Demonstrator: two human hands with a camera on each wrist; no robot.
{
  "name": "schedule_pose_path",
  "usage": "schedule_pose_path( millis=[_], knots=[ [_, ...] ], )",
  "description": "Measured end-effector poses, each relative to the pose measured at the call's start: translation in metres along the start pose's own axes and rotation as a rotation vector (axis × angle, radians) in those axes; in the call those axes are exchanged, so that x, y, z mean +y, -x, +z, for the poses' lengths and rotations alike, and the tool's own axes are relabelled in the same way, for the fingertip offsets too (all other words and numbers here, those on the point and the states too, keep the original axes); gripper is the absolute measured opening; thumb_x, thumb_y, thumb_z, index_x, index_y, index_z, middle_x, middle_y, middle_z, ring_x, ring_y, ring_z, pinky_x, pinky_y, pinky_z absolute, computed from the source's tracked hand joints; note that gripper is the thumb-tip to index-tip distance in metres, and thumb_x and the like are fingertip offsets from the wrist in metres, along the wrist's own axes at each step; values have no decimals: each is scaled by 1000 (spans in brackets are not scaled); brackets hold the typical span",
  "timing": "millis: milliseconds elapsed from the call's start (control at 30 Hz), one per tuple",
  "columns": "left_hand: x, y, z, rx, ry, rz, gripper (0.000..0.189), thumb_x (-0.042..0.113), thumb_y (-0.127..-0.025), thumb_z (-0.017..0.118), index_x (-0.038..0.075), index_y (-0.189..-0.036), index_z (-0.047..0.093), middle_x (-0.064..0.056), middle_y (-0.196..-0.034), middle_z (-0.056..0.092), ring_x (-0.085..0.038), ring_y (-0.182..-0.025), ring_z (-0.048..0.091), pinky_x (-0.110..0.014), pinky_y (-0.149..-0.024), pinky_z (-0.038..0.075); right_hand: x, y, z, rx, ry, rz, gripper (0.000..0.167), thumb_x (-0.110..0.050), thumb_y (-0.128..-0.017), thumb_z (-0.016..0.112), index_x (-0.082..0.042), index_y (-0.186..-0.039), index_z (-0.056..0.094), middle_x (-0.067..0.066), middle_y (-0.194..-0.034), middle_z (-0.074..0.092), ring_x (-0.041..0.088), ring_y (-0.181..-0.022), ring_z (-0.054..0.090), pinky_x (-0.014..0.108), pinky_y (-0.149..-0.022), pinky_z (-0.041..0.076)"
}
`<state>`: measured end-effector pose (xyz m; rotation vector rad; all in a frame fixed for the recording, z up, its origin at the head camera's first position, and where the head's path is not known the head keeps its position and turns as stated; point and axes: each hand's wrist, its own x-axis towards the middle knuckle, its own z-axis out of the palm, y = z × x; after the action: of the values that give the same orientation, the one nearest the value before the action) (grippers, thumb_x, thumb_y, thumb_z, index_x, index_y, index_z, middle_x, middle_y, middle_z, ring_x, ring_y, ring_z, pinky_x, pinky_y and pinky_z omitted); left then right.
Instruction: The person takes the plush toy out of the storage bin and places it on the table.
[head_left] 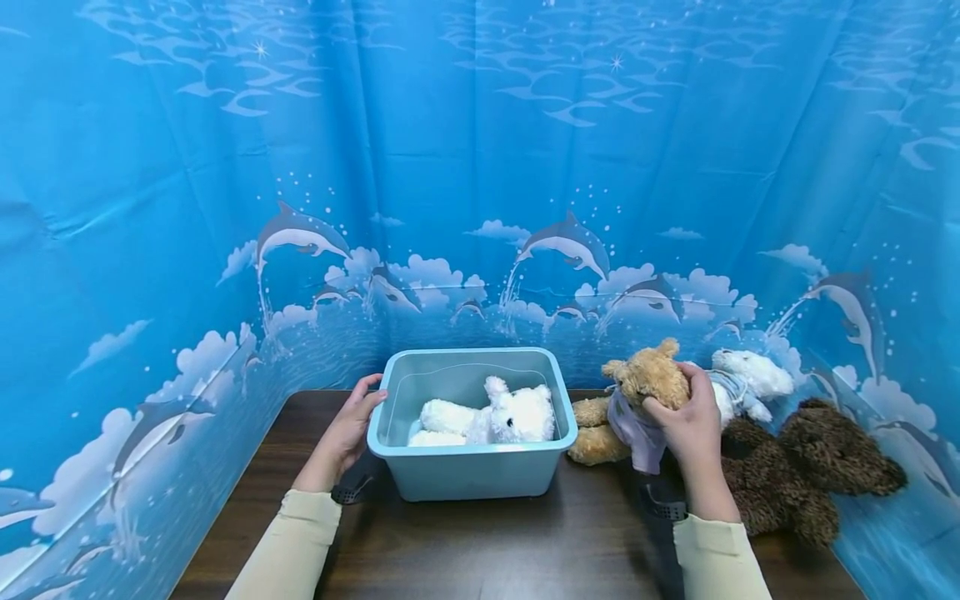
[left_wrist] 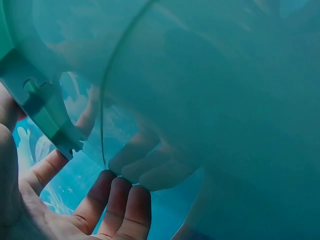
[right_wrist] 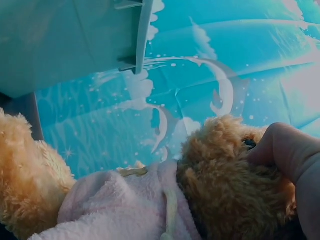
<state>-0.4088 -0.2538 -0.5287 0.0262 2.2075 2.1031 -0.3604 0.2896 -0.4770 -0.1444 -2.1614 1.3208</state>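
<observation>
A light-blue plastic bin (head_left: 480,475) stands on the table with a white plush toy (head_left: 517,414) lying in it. My left hand (head_left: 352,429) grips the bin's left rim, and in the left wrist view its fingertips (left_wrist: 137,202) touch the outer wall (left_wrist: 240,100). To the right of the bin is a tan teddy bear (head_left: 651,379) in a pale lavender top. My right hand (head_left: 692,417) grips the bear's head. In the right wrist view the thumb (right_wrist: 280,145) presses into the fur beside the eye; the other fingers are hidden behind the head.
Right of the tan bear lie a white plush toy (head_left: 750,375) with a bluish garment and a dark brown plush toy (head_left: 810,467). A blue curtain (head_left: 480,183) printed with dolphins hangs behind and around the dark wooden table (head_left: 495,550).
</observation>
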Motion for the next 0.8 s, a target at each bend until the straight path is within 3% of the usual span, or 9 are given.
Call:
schedule_pose_path(
  millis=[267,467,633,800],
  knots=[
    [3,0,1,2,-8,10,66,58,-110,56,28,-164,32,-19,-160,48,-38,-140,55,-48,-107,57,2,-1,1,-46,63,-2,80,-9,-91,80,-9,-163,44,23,-160,47,47,-137,53,68,-108,46],
    [4,0,4,10,-15,8,67,59,-111,54,29,-165,29,-18,-159,47,-36,-139,55,-53,-109,56,10,-6,-9,-99,98,34,81,-10,-95,79,-7,-165,40,29,-159,43,49,-138,51,69,-110,44],
    [2,1,4,20,-22,-2,70,62,-110,54,29,-166,27,-19,-159,47,-36,-139,55,-56,-111,55,18,-6,-16,-166,139,65,81,-15,-98,79,-5,-167,37,32,-157,42,51,-138,49,70,-113,41],
    [3,-1,3,4,-19,-1,73,62,-110,54,29,-168,26,-20,-163,45,-40,-144,52,-56,-112,55,30,-11,-18,-243,130,110,84,-21,-104,75,-6,-172,27,32,-167,38,54,-150,42,72,-120,37]
  ],
)
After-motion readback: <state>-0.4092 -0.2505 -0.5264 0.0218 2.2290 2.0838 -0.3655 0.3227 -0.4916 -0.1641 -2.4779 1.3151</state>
